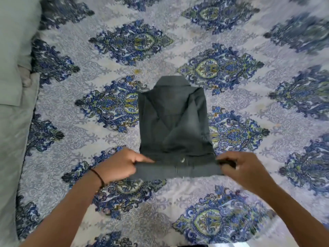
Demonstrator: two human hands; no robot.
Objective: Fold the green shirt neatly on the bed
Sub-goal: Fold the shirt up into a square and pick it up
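The dark green shirt [173, 122] lies on the bed as a narrow upright rectangle, collar at the far end and both sides folded inward. Its near hem is turned up into a short band. My left hand [121, 164] pinches the left end of that band, thumb on top. My right hand [243, 168] grips the right end of the band, with cloth bunched between the fingers. Both hands are slightly blurred.
The bedspread [231, 193] is pale with blue and green paisley medallions and spreads wide around the shirt. A pale green pillow [14, 50] and plain sheet [10, 139] lie along the left edge.
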